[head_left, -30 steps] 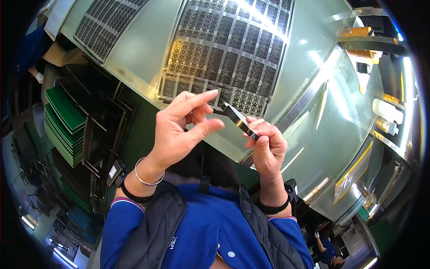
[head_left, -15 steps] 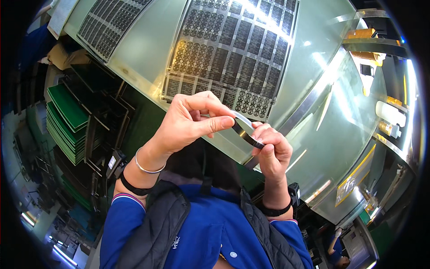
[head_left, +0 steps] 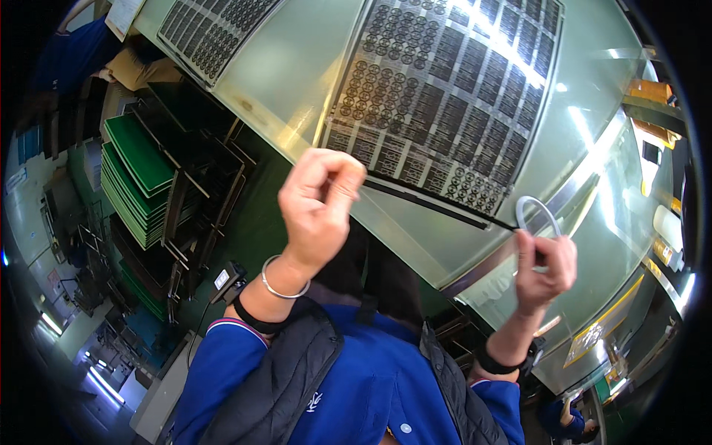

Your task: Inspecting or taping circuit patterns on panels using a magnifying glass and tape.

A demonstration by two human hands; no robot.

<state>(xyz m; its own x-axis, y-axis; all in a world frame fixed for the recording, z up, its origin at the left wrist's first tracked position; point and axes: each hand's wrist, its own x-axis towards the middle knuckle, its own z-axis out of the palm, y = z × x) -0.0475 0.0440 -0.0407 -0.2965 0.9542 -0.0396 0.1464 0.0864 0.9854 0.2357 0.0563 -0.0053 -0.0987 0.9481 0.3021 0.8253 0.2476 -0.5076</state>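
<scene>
While both arms rise from the lower edge in blue sleeves under a dark quilted vest (head_left: 293, 386), the left hand (head_left: 319, 208) is curled into a loose fist, thumb and forefinger pinched shut on the end of a thin black strip of tape (head_left: 437, 206). The strip runs taut and straight from that pinch across to the right hand (head_left: 545, 267), well apart from the left. The right hand is closed around a small roll of tape (head_left: 538, 215), a pale, thin-walled ring with an open centre that stands just above the knuckles; the strip leaves the ring at its near edge. A smooth metal bangle (head_left: 282, 278) and a dark band sit on the left wrist; a dark band circles the right wrist (head_left: 493, 363). Beyond both hands lies a glossy, pale green table top (head_left: 297, 67), reflective and faintly stained, bearing a large flat sheet (head_left: 445, 89) gridded with rows of small dark squares and ringed circles; the strip crosses in front of its near edge. A second such sheet (head_left: 211, 33) lies farther off, beyond the left hand. Left of the left hand, a dark rack (head_left: 200, 178) holds a stack of flat green boards (head_left: 133, 178), edges aligned. Whether the tape touches the sheet cannot be told.
</scene>
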